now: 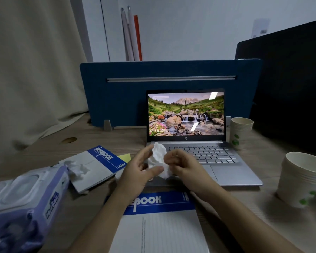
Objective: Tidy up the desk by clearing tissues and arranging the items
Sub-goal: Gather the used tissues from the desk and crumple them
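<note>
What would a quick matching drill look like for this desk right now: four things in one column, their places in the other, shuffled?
Things:
1. crumpled tissue
2. laptop
3. tissue pack
4. near notebook

Places:
A. at the left edge of the desk
B. open, in front of the blue divider
C. held between both hands
D. flat on the desk under the forearms

Pairs: 1-C, 2-B, 3-A, 4-D

The left hand and right hand both grip the tissue above the laptop's front edge.
</note>
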{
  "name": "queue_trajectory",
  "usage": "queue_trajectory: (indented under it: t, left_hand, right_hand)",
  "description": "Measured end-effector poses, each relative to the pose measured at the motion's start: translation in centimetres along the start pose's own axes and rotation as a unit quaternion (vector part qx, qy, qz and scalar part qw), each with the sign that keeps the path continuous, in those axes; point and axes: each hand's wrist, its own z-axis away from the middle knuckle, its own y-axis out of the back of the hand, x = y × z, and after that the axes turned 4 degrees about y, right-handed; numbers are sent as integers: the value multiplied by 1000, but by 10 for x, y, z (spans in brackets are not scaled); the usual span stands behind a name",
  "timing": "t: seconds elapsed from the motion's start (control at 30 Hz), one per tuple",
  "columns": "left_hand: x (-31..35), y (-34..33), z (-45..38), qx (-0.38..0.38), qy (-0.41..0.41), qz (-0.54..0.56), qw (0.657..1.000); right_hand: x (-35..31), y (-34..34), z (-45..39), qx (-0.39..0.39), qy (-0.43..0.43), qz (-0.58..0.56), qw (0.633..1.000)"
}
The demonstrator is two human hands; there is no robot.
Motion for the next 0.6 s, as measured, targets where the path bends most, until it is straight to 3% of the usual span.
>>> queue_trajectory:
  t: [0.1, 0.27, 0.6]
  left_hand:
    - [-1, 1, 1, -3, 5, -16, 1000]
    - [-1, 0, 6, 23, 3, -44, 999]
    - [21, 18, 9, 88, -19, -60, 994]
  right_hand:
    - [-1, 3, 1, -16, -25, -75, 997]
    - [-4, 2, 8, -46, -21, -108, 993]
    - [-20, -6, 18, 45, 39, -53, 997]
